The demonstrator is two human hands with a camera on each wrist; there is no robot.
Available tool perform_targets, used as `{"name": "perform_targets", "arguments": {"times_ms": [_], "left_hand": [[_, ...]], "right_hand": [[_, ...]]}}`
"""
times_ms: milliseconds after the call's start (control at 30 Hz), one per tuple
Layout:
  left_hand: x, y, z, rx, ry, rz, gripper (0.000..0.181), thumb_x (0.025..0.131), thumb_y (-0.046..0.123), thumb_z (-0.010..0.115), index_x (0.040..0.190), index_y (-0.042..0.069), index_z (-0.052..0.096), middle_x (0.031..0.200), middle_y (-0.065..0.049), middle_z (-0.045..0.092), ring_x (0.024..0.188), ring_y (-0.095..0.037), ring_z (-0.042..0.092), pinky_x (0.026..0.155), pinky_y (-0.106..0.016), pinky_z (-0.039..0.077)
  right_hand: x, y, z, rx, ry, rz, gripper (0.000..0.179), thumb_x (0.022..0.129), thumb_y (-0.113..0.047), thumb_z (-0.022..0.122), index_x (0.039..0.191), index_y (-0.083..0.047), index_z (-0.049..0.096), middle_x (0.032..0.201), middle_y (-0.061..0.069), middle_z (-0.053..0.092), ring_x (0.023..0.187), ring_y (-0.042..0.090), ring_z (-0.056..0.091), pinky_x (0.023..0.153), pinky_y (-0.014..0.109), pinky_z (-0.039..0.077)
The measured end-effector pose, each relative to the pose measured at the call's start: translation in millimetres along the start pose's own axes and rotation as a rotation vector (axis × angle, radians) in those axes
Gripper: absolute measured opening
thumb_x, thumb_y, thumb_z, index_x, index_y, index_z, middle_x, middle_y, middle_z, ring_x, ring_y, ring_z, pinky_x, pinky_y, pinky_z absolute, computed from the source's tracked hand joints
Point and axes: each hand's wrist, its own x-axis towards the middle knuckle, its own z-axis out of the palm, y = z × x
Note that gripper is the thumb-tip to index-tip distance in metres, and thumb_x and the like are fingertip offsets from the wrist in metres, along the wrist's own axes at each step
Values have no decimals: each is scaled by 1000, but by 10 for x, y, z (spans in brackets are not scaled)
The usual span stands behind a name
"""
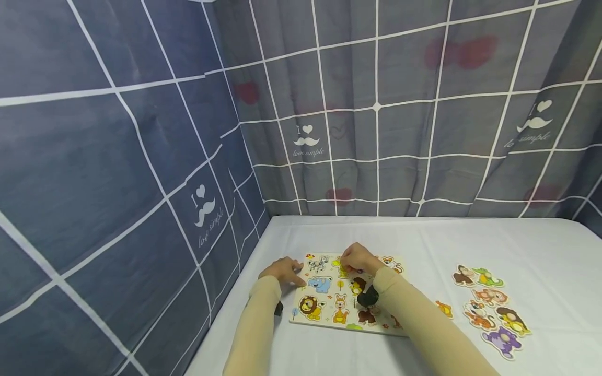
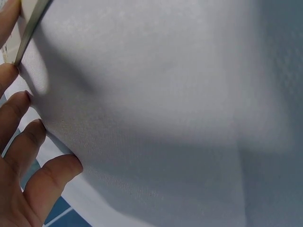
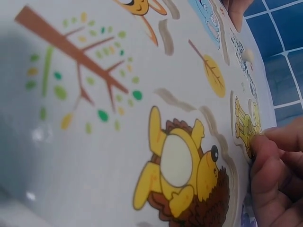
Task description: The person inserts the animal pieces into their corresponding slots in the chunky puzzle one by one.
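Observation:
A pale animal puzzle board point(image 1: 327, 309) lies on the white cloth. My right hand point(image 1: 356, 257) is over its far middle, thumb and fingertips pinching the edge of a yellow spotted giraffe piece point(image 3: 242, 122) at its recess. My left hand point(image 1: 284, 271) rests at the board's left edge, fingers spread and relaxed; in the left wrist view its fingertips point(image 2: 35, 130) touch the cloth near the board's edge. The board shows a zebra point(image 1: 318, 264), blue elephant point(image 1: 320, 284), lion point(image 1: 310, 307), kangaroo point(image 1: 340, 308) and hedgehog point(image 3: 177, 165). My right forearm hides its lower right part.
Loose animal pieces lie right of the board, among them a crocodile point(image 1: 488, 278), a tiger point(image 1: 478, 314) and a purple animal point(image 1: 503, 341). A small orange piece point(image 1: 444, 309) sits beside my right sleeve. Checked curtains point(image 1: 357, 177) hang behind and left of the table.

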Motion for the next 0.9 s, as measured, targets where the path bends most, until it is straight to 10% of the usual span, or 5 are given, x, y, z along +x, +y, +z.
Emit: {"name": "perform_targets", "arguments": {"times_ms": [900], "left_hand": [[-5, -7, -3, 19, -3, 13, 73, 74, 36, 89, 140, 23, 60, 152, -6, 51, 143, -36, 42, 116, -56, 36]], "right_hand": [[-167, 49, -174, -73, 31, -40, 25, 90, -3, 65, 67, 4, 71, 51, 5, 57, 45, 13, 48, 46, 23, 41]]}}
